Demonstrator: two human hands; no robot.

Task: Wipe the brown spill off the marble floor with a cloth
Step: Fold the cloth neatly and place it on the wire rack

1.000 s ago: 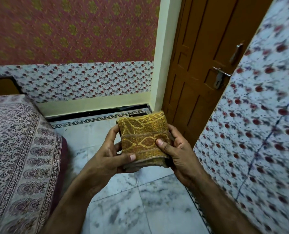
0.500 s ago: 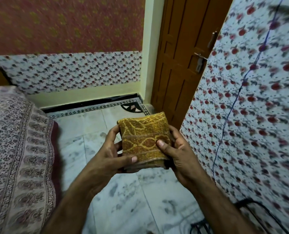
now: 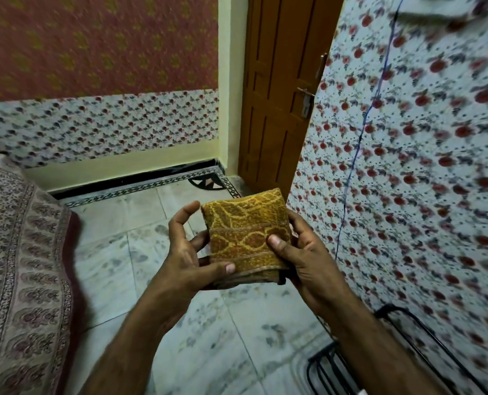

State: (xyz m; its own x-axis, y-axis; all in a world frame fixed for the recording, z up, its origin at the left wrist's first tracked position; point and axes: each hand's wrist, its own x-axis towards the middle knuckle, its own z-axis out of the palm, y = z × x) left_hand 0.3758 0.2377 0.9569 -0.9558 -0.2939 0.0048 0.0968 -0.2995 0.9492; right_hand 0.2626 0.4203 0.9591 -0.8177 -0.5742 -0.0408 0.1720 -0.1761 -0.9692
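A: Step in hand?
B: Preparation only, by the look of it. Wiping not yet begun.
A: From the left, then.
B: Bed (image 3: 17, 266) with block-printed cover along the left edge. Next, left hand (image 3: 188, 260): thumb laid on the lower left corner of the cloth (image 3: 245, 235), fingers tucked behind its left edge, index lifted clear. Loose pinch, not a full clasp.
A: Cloth itself?
B: Folded to a thick square pad, mustard and rust pattern, held up in the air between both hands, well above the marble floor (image 3: 129, 252). Dry or damp: cannot tell.
A: Right side?
B: Right hand (image 3: 302, 255) wrapped round the cloth's right edge, thumb pressed on the front face, fingers behind. Firm hold; probably carrying most of the weight.
A: The brown spill?
B: Not identified. Grey blotches all over the tiles, likely veining. No clear brown patch in view; possibly outside the picture or hidden behind the arms.
A: Next move?
B: Likely: find the spill, crouch, press the pad flat to the floor, one hand enough.
A: Room?
B: Narrow. Patterned border tile and black skirting at the far wall, wooden door (image 3: 277, 89) in the corner, floral wall (image 3: 422, 166) close on the right with a thin blue cord (image 3: 359, 138) running down it. Black wire rack (image 3: 379, 363) at the lower right, near the right forearm; worth avoiding on the way down.
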